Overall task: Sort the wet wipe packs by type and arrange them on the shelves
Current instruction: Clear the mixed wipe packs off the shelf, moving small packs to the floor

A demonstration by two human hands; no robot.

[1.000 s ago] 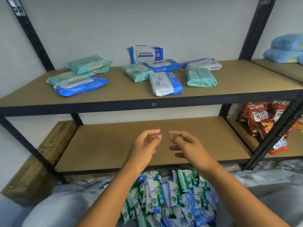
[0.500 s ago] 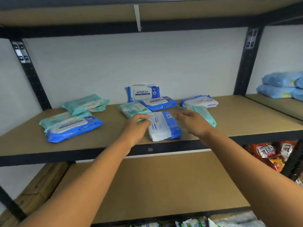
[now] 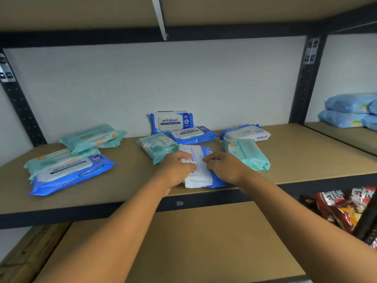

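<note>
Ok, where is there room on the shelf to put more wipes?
The right end of the middle shelf, between the right teal pack and the post, is bare. So is the strip between the left blue pack and the centre teal pack. The lower shelf is bare too. Crowded: the centre, where the left hand and right hand hold the face-down pack.

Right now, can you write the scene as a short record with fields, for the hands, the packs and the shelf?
left hand: grips left edge of face-down pack
right hand: holds its right side
face-down pack: lies flat near shelf front edge
upright pack: blue, stands at the back
green pack: flat, just right of the right hand
</note>
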